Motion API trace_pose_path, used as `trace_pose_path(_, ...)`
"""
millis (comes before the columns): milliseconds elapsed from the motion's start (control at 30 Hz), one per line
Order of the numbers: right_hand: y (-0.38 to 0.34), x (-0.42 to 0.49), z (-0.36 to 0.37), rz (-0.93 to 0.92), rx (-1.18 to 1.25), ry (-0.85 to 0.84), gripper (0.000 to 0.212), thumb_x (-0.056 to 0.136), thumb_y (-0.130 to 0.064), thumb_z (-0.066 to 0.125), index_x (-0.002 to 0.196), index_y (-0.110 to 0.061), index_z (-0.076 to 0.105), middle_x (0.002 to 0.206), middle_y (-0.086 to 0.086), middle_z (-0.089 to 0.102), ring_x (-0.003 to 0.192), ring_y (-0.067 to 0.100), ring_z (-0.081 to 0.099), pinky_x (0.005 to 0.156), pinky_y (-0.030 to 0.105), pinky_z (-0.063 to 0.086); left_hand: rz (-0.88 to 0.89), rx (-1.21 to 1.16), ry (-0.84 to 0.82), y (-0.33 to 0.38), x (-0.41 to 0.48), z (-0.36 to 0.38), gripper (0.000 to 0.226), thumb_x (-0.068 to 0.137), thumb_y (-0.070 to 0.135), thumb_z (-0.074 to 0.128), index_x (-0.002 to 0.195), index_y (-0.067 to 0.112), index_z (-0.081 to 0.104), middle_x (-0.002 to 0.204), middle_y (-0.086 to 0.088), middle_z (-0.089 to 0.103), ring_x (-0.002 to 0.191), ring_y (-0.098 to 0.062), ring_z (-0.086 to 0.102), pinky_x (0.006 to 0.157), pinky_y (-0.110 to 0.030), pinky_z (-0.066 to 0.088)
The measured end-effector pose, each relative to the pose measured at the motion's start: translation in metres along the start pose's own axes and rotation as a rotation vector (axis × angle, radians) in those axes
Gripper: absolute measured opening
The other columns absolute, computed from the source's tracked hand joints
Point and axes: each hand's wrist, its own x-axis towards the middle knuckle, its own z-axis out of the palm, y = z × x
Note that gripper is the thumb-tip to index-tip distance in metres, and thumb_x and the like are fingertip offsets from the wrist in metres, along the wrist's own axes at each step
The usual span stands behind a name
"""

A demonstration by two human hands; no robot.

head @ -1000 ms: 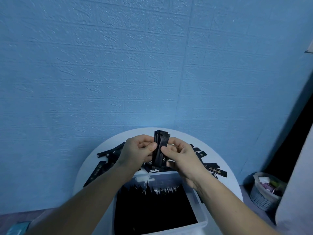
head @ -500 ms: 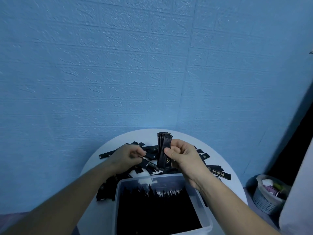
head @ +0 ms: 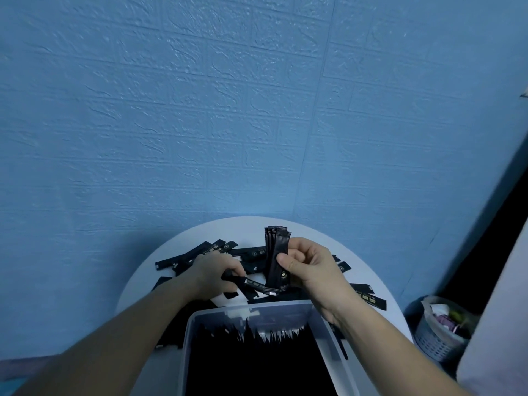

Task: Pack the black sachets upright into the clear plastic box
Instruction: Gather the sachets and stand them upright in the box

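Note:
My right hand (head: 310, 267) holds a bundle of several black sachets (head: 276, 252) upright, pinched between thumb and fingers above the table. My left hand (head: 215, 274) is down on the pile of loose black sachets (head: 200, 251) and grips a single sachet (head: 248, 283) that points to the right. The clear plastic box (head: 193, 324) stands at the near edge of the table, just below both hands, filled with many black sachets standing upright.
A round white table (head: 314, 238) carries everything and stands against a blue brick-pattern wall. More loose sachets (head: 368, 295) lie right of my right hand. A small basket (head: 437, 341) with rubbish sits on the floor at right.
My left hand left the bundle, dropped to the pile on the left and took hold of one sachet. My right hand kept the bundle upright and drifted slightly right.

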Motion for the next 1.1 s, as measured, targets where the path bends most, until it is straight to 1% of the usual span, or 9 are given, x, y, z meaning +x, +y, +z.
trace_pose_path(133,0.005,0.002,0.0,0.003,-0.005,-0.001,0.014,0.094,0.001,0.068,0.098,-0.011,0.074,0.064,-0.004,0.05,0.065,0.013,0.055,0.07,0.029,0.054,0.069,-0.153,0.092,0.002,-0.001,0.002,0.028,0.082,0.017,0.078,0.107,0.029,0.073,0.102,0.011,0.068,0.096,0.001,0.059,0.09,-0.022,0.048)
trace_pose_path(200,0.006,0.002,0.002,0.017,-0.021,0.001,0.013,0.095,0.001,0.067,0.101,-0.008,0.073,0.062,-0.007,0.053,0.062,0.009,0.056,0.066,0.024,0.053,0.09,-0.193,0.14,0.005,-0.003,0.001,0.03,0.083,0.012,0.077,0.11,0.024,0.073,0.103,0.008,0.067,0.093,0.002,0.057,0.083,-0.011,0.044)
trace_pose_path(333,0.006,0.0,0.006,0.012,-0.028,0.001,0.026,0.095,0.001,0.068,0.086,-0.021,0.078,0.066,0.002,0.049,0.063,0.01,0.054,0.069,0.025,0.052,0.127,-0.228,0.303,0.015,-0.01,-0.004,0.029,0.088,0.006,0.07,0.112,0.022,0.069,0.102,0.01,0.063,0.092,0.001,0.055,0.08,-0.011,0.042)
trace_pose_path(400,0.005,0.0,0.007,0.014,-0.037,0.012,0.032,0.095,0.001,0.068,0.079,-0.025,0.077,0.062,-0.004,0.043,0.06,0.008,0.049,0.069,0.026,0.05,0.147,-0.225,0.39,0.022,-0.012,-0.006,0.029,0.091,0.002,0.062,0.114,0.019,0.067,0.1,0.013,0.06,0.092,0.005,0.054,0.079,-0.007,0.039)
trace_pose_path(600,0.001,-0.005,0.003,-0.005,-0.043,0.008,0.026,0.094,-0.001,0.07,0.083,-0.023,0.077,0.066,0.002,0.039,0.062,0.01,0.044,0.066,0.024,0.048,0.213,-0.187,0.432,0.039,-0.016,0.0,0.028,0.091,-0.004,0.057,0.106,0.017,0.067,0.093,0.013,0.058,0.088,-0.001,0.054,0.075,-0.01,0.038)
trace_pose_path(733,-0.002,-0.007,0.001,-0.01,-0.021,0.007,0.036,0.095,0.004,0.066,0.075,-0.024,0.076,0.057,-0.01,0.049,0.055,0.006,0.05,0.059,0.018,0.049,0.241,-0.242,0.524,0.051,-0.017,-0.009,0.028,0.09,-0.005,0.059,0.101,0.018,0.068,0.093,0.011,0.061,0.09,-0.007,0.058,0.078,-0.014,0.044)
trace_pose_path(867,-0.004,-0.009,0.002,-0.021,-0.018,-0.009,0.054,0.096,0.008,0.061,0.06,-0.03,0.072,0.051,-0.014,0.045,0.047,0.0,0.046,0.052,0.011,0.043,0.205,-0.447,0.603,0.066,-0.021,-0.026,0.033,0.09,-0.008,0.061,0.102,0.022,0.07,0.093,0.019,0.064,0.091,-0.013,0.063,0.077,-0.017,0.053)
trace_pose_path(967,-0.001,-0.007,0.002,-0.047,-0.019,-0.03,0.042,0.097,0.005,0.063,0.07,-0.026,0.069,0.056,-0.013,0.052,0.055,0.004,0.052,0.058,0.017,0.047,0.168,-0.559,0.628,0.078,-0.026,-0.038,0.033,0.09,-0.003,0.066,0.103,0.027,0.07,0.096,0.016,0.067,0.095,-0.009,0.062,0.079,-0.019,0.055)
trace_pose_path(1100,-0.001,-0.006,0.004,-0.068,0.002,-0.028,0.029,0.096,0.004,0.065,0.079,-0.019,0.062,0.064,-0.015,0.058,0.06,0.001,0.054,0.061,0.013,0.046,0.141,-0.72,0.63,0.098,-0.033,-0.044,0.034,0.086,-0.004,0.071,0.107,0.023,0.069,0.101,0.001,0.07,0.095,-0.012,0.067,0.085,-0.019,0.053)
